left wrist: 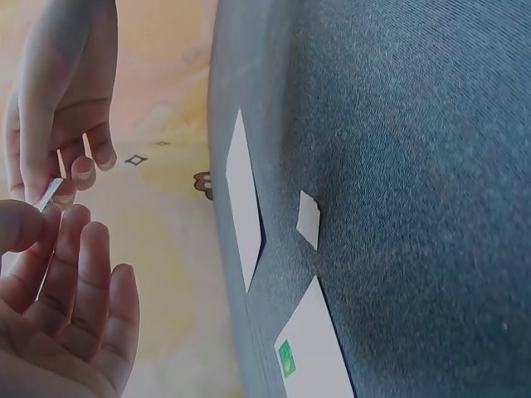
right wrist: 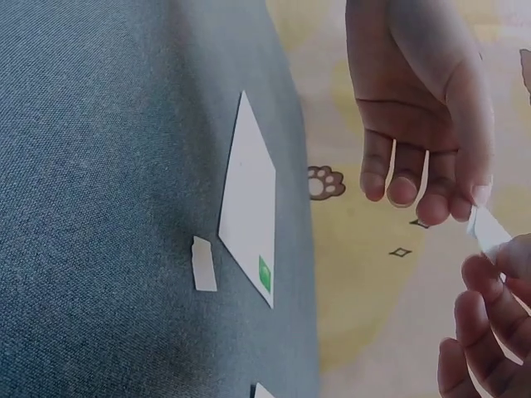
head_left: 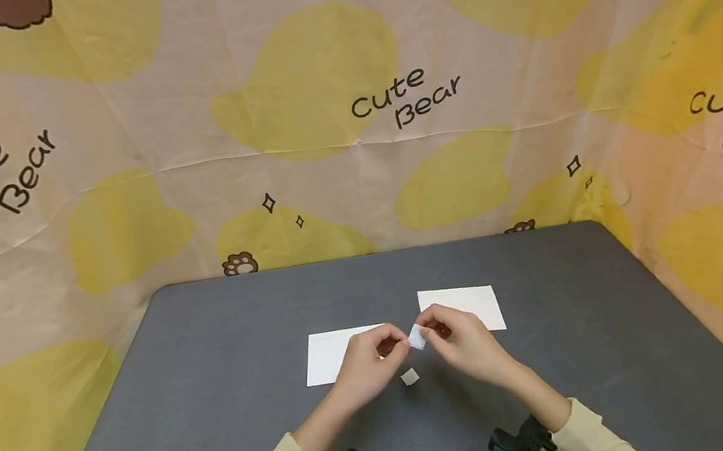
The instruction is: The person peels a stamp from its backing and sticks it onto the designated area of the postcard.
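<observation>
Printed cloth backdrop [head_left: 325, 176] behind grey table [head_left: 186, 419]. Left hand [head_left: 364, 363] and right hand [head_left: 471, 344] meet above it, each narrowed to a thumb-and-finger pinch on one scrap. Left card [head_left: 324, 359] lies flat, partly hidden by the left hand; right card [head_left: 477, 307] sits farther off. Loose paper piece [head_left: 410, 377]: on table, person's side of the pinch. Held paper scrap [head_left: 416, 337]: aloft, bridging both sets of fingertips; neither hand clearly nearer. Ends covered, so long axis uncertain; exposed part runs hand to hand.
</observation>
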